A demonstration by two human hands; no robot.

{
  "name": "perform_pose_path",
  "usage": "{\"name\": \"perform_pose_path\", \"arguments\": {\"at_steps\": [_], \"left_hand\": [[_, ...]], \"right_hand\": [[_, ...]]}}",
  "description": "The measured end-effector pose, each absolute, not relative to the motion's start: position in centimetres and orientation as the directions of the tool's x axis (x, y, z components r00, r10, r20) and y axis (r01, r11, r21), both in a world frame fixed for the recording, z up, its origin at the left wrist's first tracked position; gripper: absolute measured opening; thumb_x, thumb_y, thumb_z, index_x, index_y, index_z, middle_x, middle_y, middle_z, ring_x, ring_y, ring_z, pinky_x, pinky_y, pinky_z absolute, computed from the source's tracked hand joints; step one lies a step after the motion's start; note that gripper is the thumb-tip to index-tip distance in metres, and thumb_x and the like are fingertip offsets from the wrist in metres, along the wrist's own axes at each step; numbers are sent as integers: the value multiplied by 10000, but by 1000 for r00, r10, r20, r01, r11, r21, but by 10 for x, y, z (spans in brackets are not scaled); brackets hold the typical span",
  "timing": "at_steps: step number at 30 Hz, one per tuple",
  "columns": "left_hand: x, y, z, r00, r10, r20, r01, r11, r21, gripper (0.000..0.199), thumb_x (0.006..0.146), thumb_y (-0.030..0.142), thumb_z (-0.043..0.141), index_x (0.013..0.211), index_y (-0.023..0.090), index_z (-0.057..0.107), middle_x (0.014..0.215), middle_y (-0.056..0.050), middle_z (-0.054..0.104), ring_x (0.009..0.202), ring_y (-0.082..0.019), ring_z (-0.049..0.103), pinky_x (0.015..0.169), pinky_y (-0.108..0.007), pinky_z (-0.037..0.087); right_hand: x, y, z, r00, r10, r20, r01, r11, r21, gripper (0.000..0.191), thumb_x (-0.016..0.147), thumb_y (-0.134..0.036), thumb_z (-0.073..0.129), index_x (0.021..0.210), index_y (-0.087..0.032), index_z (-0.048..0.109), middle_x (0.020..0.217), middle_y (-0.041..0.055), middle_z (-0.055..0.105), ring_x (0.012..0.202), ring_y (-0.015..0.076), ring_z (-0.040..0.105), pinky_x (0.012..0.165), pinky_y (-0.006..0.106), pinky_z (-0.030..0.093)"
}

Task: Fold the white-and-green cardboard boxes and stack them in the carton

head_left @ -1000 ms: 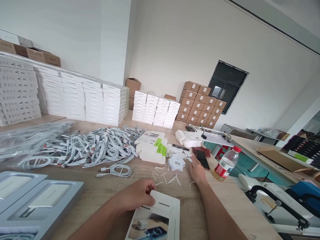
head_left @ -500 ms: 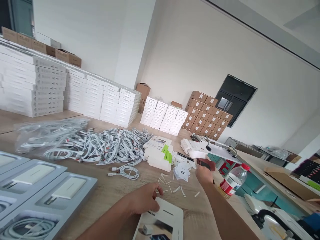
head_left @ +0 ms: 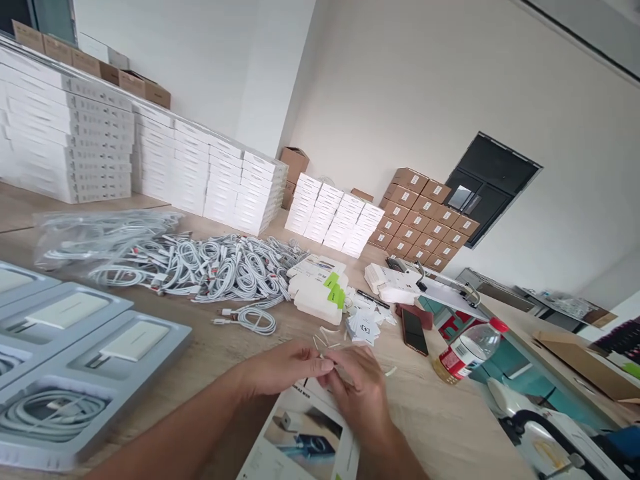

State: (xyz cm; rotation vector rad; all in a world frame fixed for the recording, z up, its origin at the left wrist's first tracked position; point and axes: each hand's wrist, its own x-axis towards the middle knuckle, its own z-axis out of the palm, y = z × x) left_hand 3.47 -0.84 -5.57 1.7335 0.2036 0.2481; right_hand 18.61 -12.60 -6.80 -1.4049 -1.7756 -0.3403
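The left hand point(head_left: 283, 368) and right hand point(head_left: 359, 393) meet in a narrow fingertip pinch, what they grip too small to tell, just above a printed card point(head_left: 300, 433) lying flat near loose white strips point(head_left: 320, 341).

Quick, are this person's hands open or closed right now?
Left hand: closed in a pinch, holding something too small to tell.
Right hand: closed, fingers meeting the left hand's; what it holds cannot be told.

Nothing readable — carton labels point(head_left: 410, 179) and printed sleeve point(head_left: 300, 433) too small
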Motion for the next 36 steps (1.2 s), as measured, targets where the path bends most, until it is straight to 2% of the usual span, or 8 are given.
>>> {"name": "perform_pose_path", "arguments": {"at_steps": [4,7,11,18,21,26,30,36], "left_hand": [[37,-9,-57,955,295,20,15,-115,993,342,835,499,623,847,178,741,819,-19,678,812,-189,577,751,-259,403],[37,-9,-58,926,371,-75,124,-111,986,310,806,474,661,816,168,710,758,0,629,720,-156,528,643,-241,362],[39,-11,-53,924,363,-121,181,-136,974,332,802,490,660,802,159,675,697,22,558,650,-132,459,587,-235,314],[40,-17,-47,915,404,8,141,-337,931,348,889,469,523,883,183,720,690,21,474,658,-142,403,614,-244,300],[39,-19,-46,904,426,29,153,-389,908,328,886,437,509,854,193,725,640,31,393,610,-137,354,576,-248,268],[40,-23,-44,875,480,56,166,-409,897,249,845,327,495,723,188,661,590,39,342,561,-129,328,539,-251,237],[41,-24,-48,864,496,88,146,-414,899,189,816,269,479,690,186,594,610,39,386,577,-125,351,541,-245,254],[42,-27,-47,865,475,162,130,-524,842,206,833,248,452,641,194,506,610,43,391,593,-122,364,550,-251,260]], "right_hand": [[196,-126,-71,193,729,657,770,302,-562,171,865,-236,629,1009,-269,714,823,22,745,747,185,659,714,331,513],[208,-121,-71,457,772,443,426,248,-870,333,832,-345,666,1144,-230,673,838,28,727,709,163,647,659,299,533],[219,-117,-66,528,810,254,53,268,-962,385,729,-397,764,1048,-193,696,782,15,721,660,139,622,630,278,528],[215,-117,-68,431,883,184,-24,216,-976,431,685,-371,809,1062,-197,693,822,24,744,692,144,650,669,294,546],[213,-119,-70,428,872,236,166,181,-969,400,729,-369,771,1082,-199,694,854,47,737,729,171,664,666,315,558],[208,-126,-65,238,764,600,725,272,-633,254,842,-220,652,1079,-283,720,1195,82,660,1077,223,629,885,369,549],[202,-129,-61,28,759,651,789,383,-480,249,908,-176,569,1063,-301,718,1056,53,708,978,191,649,856,350,557],[199,-129,-59,9,727,687,850,356,-388,275,915,-167,563,1089,-312,718,1054,59,705,964,201,638,822,357,555]]}}
